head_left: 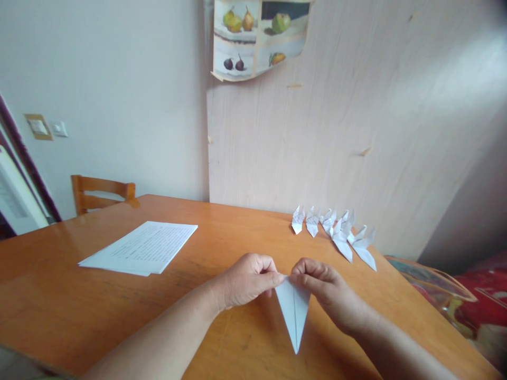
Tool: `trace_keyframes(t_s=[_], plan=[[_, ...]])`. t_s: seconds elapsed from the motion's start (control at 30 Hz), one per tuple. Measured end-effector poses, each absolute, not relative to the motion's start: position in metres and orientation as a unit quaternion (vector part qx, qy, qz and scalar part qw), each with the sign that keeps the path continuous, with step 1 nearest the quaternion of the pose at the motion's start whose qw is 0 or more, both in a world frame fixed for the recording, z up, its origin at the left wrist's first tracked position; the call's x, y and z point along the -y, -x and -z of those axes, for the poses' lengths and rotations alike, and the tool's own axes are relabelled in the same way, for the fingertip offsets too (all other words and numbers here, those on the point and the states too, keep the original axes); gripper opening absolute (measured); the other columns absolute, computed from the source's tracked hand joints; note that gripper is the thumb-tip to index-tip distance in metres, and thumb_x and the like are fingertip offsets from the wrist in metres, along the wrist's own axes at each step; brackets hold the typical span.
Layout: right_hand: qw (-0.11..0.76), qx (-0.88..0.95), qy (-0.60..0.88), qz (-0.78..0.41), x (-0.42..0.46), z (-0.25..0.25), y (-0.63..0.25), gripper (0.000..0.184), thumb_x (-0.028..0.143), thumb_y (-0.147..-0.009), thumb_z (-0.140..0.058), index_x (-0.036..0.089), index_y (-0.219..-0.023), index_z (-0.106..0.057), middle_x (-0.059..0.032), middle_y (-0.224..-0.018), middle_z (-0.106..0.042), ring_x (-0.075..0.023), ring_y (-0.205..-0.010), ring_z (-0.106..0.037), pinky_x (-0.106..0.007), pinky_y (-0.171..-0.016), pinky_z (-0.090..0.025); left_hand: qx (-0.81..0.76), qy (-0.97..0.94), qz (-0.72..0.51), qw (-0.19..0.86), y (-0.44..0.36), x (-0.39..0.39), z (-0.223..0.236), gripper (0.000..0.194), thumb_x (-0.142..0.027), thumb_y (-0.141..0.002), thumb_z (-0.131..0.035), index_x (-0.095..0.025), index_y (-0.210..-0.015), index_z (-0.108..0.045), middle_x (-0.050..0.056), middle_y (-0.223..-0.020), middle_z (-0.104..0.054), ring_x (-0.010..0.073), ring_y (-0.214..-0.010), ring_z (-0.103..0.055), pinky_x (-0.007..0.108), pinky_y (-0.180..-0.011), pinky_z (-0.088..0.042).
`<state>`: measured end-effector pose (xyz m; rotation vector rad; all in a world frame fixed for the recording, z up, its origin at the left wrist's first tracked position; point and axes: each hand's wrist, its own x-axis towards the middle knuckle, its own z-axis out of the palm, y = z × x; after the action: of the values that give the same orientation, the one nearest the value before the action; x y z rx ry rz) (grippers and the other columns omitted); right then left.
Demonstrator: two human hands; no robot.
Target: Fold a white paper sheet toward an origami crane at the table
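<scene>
Between two pinches: folded white paper (291,303), pointy end (296,345) below grip. Left hand (245,279) and right hand (330,290) pinch its wide end. Good way: keep middle line (294,316) straight, sides even, press slow and firm.

Table (190,212): wood, orange-brown, smooth, glossy, with soft reflections. Chair (103,186): wood, smooth. Folded sheet (293,311): white paper, matt, creased. Sheet stack (142,247): paper, matt, flat. Folded figures (341,237): paper, matt. Wall panel (261,142): pale, wood-grained, low sheen. Fruit poster (259,39): paper-like, curled at lower edge. Left-hand wall (138,105): smooth.
</scene>
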<state>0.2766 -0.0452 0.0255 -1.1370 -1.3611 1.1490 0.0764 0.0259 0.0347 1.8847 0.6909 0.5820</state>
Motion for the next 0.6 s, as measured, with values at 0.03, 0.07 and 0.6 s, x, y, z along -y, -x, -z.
trace_keyframes(t_s=[0.03, 0.07, 0.6], plan=[[0.495, 0.558, 0.464, -0.478, 0.045, -0.026, -0.277, 0.029, 0.043, -0.081, -0.070, 0.018, -0.074, -0.058, 0.0039, -0.063, -0.049, -0.0105, -0.060, -0.039, -0.026, -0.059, -0.031, -0.283, -0.773, -0.241, 0.514, -0.076, -0.027, -0.034, 0.035, -0.048, -0.086, -0.062, -0.016, -0.073, -0.056, -0.001, -0.064, -0.061, 0.0109, -0.060, -0.051, 0.024, -0.057, -0.037], [0.499, 0.555, 0.457, -0.483, 0.044, -0.025, -0.278, 0.028, 0.043, -0.082, -0.070, 0.018, -0.074, -0.058, 0.0038, -0.063, -0.049, -0.0106, -0.061, -0.040, -0.026, -0.060, -0.031, -0.279, -0.766, -0.241, 0.527, -0.076, -0.028, -0.034, 0.035, -0.049, -0.086, -0.063, -0.016, -0.074, -0.056, -0.001, -0.064, -0.061, 0.0109, -0.060, -0.051, 0.024, -0.058, -0.038], [0.510, 0.561, 0.463, -0.458, 0.039, -0.024, -0.288, 0.029, 0.046, -0.085, -0.068, 0.020, -0.076, -0.059, 0.0040, -0.063, -0.050, -0.0120, -0.061, -0.041, -0.028, -0.060, -0.032, -0.216, -0.731, -0.247, 0.598, -0.076, -0.033, -0.036, 0.041, -0.049, -0.094, -0.052, -0.012, -0.082, -0.064, 0.005, -0.081, -0.066, 0.0147, -0.073, -0.059, 0.030, -0.076, -0.046]])
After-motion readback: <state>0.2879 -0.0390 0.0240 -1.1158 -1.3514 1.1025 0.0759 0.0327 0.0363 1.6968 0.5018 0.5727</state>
